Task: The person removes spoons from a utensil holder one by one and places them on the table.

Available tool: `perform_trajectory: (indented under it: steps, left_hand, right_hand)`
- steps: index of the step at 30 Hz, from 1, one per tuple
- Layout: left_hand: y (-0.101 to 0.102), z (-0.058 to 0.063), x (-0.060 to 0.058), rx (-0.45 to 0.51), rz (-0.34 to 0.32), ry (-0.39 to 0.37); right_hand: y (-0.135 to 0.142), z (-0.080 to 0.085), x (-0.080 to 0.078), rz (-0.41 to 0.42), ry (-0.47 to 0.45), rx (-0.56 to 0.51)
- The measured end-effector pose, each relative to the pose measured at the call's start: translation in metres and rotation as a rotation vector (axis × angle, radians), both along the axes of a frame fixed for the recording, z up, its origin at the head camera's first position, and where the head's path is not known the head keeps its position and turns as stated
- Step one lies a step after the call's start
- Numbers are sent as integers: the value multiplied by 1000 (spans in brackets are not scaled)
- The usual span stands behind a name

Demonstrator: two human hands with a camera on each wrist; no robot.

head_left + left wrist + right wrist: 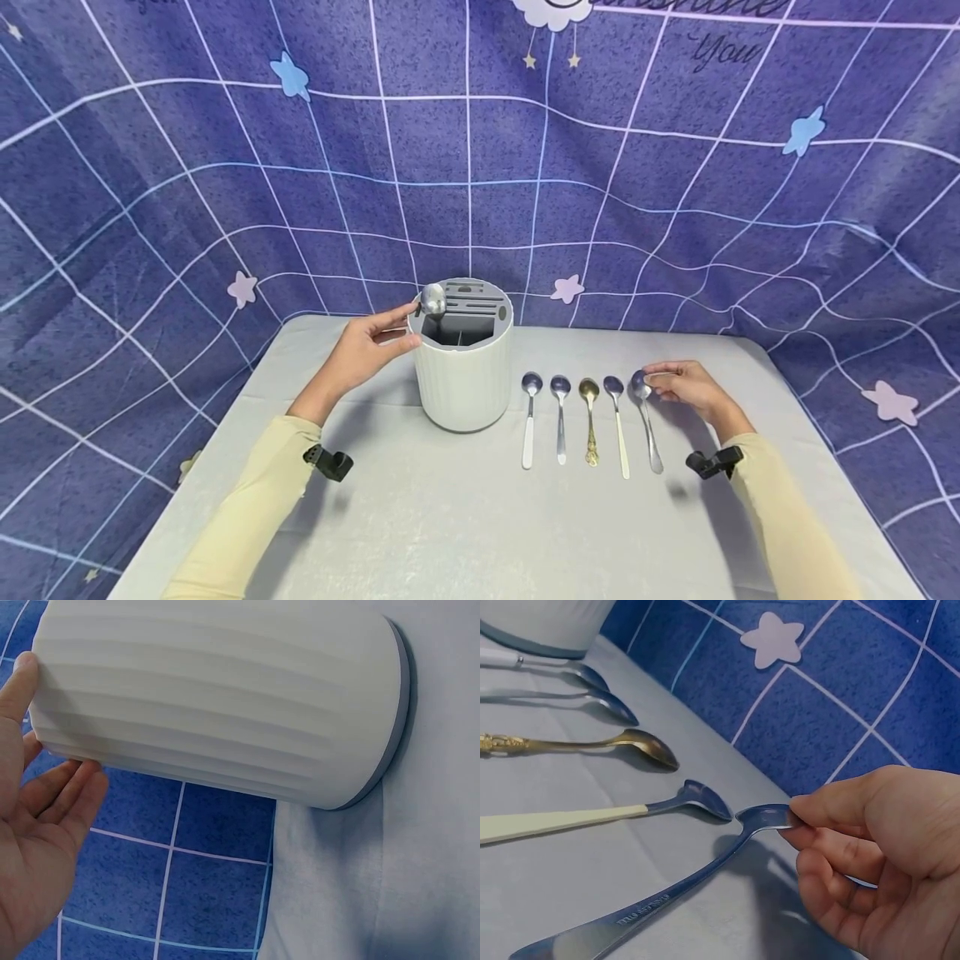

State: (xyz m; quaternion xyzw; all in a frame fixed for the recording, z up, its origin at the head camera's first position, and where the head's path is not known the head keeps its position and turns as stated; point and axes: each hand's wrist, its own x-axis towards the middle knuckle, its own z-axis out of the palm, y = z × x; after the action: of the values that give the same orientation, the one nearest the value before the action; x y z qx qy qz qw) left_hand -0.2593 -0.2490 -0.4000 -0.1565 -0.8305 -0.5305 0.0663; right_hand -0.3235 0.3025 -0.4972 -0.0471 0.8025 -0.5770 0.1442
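My right hand [686, 387] pinches the bowl tip of a silver spoon [647, 421] between thumb and fingers, at the right end of a row of spoons. In the right wrist view this spoon [705, 874] slants with its bowl raised and its handle end low near the table. My left hand [367, 346] touches the left side of a white ribbed utensil holder [461, 387] near its rim, its fingers fairly straight. Another silver spoon [432, 298] stands in the holder, bowl up, beside the left fingertips; its handle is hidden inside.
Left of the held spoon lie a cream-handled spoon [619, 429], a gold ornate spoon [590, 421], a silver spoon [561, 421] and a white-handled spoon [528, 421]. The holder's top has slots and compartments. A blue gridded cloth [465, 200] hangs behind the grey-covered table [480, 517].
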Motion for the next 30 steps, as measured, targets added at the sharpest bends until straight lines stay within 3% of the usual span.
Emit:
perform_trajectory:
  steps: [13, 23, 30]
  left_hand:
    - [1, 0, 0, -3, -1, -11]
    - [-1, -2, 0, 5, -1, -4]
    - [0, -2, 1, -1, 3, -3]
  right_hand:
    - [2, -12, 1, -31, -16, 45]
    - [10, 0, 7, 22, -106, 66]
    - [16, 9, 11, 40, -112, 114]
